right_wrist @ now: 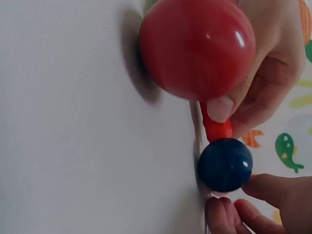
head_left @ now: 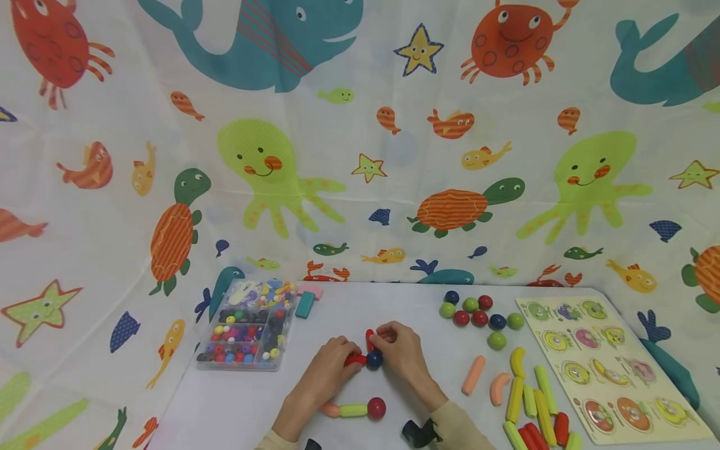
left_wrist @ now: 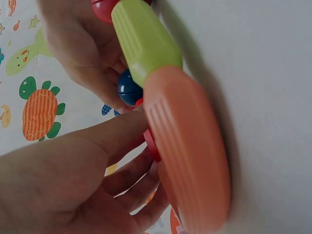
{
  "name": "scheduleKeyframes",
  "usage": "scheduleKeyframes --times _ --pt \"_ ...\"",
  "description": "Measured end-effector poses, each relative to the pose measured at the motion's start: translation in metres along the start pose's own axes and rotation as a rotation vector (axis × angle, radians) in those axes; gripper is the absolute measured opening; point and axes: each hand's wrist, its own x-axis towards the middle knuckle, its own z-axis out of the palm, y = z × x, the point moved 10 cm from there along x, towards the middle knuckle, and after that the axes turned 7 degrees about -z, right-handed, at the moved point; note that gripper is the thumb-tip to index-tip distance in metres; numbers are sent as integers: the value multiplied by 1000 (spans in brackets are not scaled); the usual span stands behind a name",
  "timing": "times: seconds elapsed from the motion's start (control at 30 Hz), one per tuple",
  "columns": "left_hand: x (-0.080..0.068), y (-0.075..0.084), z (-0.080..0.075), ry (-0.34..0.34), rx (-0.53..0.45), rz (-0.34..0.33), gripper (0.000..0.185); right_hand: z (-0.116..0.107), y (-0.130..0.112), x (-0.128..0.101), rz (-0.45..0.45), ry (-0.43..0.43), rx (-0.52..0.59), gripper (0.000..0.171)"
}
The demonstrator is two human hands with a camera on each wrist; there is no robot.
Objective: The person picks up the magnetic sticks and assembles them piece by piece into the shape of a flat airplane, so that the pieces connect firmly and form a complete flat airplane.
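Observation:
My left hand (head_left: 328, 370) pinches a short red stick (head_left: 355, 360) between thumb and fingers, its end at a dark blue ball (head_left: 374, 359). A second red stick (head_left: 369, 339) rises from the far side of the ball, with the fingers of my right hand (head_left: 404, 351) pinching it. The two sticks meet the ball at an angle. In the right wrist view, the left thumb lies along its red stick (right_wrist: 217, 127) beside the blue ball (right_wrist: 225, 165). Nearer me lies a row of an orange stick (head_left: 330, 409), a lime stick (head_left: 353, 410) and a red ball (head_left: 376, 408).
A compartment box of beads (head_left: 242, 328) sits at the left, by a teal block (head_left: 305, 305). Several coloured balls (head_left: 479, 318) are grouped at back right. Yellow sticks (head_left: 514, 400) and others lie front right, beside a picture puzzle board (head_left: 613, 365). A printed curtain (head_left: 360, 237) hangs behind.

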Motion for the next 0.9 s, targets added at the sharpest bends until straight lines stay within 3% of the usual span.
scheduleKeyframes --times 0.2,0.33,0.6,0.9 --pt "-2 1 -1 -5 -13 -8 22 -21 8 0 13 10 -7 21" --pt "-2 1 -1 -19 -20 -18 23 -46 21 3 69 42 -17 21" --pt "-2 2 0 -30 -29 -18 24 -118 54 6 147 120 -66 26" --pt "-3 -1 -2 -22 -48 -11 25 -192 83 -18 196 225 -184 33"
